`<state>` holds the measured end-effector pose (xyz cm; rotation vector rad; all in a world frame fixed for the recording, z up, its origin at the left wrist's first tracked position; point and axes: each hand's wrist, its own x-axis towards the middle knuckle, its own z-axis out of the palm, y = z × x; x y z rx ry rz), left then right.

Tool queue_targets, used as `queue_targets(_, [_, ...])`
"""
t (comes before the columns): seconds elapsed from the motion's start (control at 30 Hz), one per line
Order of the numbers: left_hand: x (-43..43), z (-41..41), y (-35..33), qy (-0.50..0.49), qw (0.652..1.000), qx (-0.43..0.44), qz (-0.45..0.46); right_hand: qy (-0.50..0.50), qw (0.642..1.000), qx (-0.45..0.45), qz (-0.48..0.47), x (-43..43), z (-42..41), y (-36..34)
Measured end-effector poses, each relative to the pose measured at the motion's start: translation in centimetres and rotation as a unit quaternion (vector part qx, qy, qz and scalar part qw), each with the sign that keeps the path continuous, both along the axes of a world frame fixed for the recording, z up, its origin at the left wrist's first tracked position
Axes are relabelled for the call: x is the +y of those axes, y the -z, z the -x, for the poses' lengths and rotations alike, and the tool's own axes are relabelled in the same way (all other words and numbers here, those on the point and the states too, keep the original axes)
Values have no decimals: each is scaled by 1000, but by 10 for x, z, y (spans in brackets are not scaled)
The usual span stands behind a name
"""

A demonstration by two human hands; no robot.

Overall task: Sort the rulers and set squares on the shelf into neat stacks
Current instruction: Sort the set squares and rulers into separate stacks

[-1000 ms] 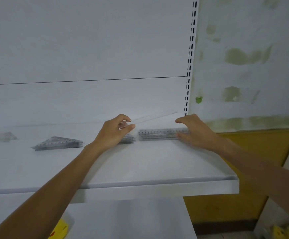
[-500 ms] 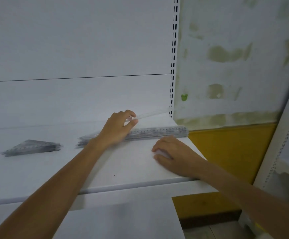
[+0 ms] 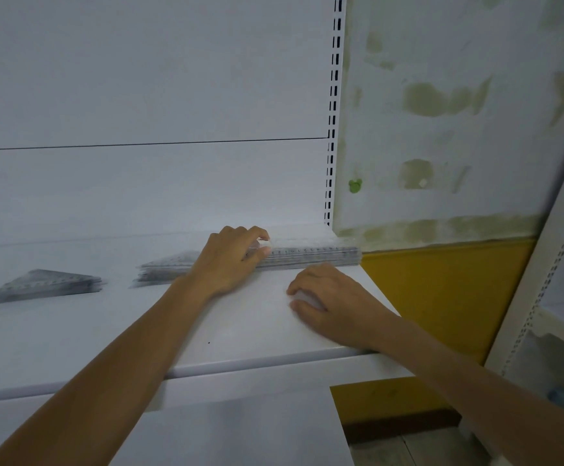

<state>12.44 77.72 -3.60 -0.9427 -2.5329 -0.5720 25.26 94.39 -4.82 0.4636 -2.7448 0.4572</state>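
Note:
A stack of clear rulers [image 3: 317, 255] lies along the back right of the white shelf [image 3: 240, 331]. My left hand [image 3: 227, 264] rests over the stack's left end. Its thumb and forefinger pinch one clear ruler [image 3: 294, 243], which is faint and blurred and lies low over the stack. Left of that hand is a stack of triangular set squares [image 3: 166, 267], partly hidden by my wrist. A second stack of set squares [image 3: 42, 284] sits further left. My right hand [image 3: 327, 302] lies palm down on the shelf in front of the rulers, holding nothing.
The shelf's back panel and a slotted upright [image 3: 332, 129] stand right behind the rulers. The shelf ends just right of the ruler stack, by a patchy white and yellow wall [image 3: 442, 297]. Another shelving unit [image 3: 563, 297] stands at the far right.
My left hand has lowered the tilted clear ruler nearly flat onto the ruler stack. My right hand left the stack's right end and came down onto the shelf nearer the front.

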Motion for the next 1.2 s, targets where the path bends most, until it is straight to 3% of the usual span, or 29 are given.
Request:
queue_targets(0.4, [2,4,5,-27,998,-24,42,0,1000,-2,-1,0,0,0])
queue_targets(0.6, [-12,-2,-4,-27,1000,-2,11,5,1000,-22,6,2,0,-3])
queue_targets(0.77, [-79,-9,-22,-41,998,-2,-38,7,1000,6,1,-13,4,-16])
queue_targets(1.03, [-263,-57,-45,-148,988,5,-51,-80,986,110,96,-183,55,-82])
queue_targets(1.2, [-391,-98,-47,-239,970,12,-48,-146,978,92,115,-316,66,-90])
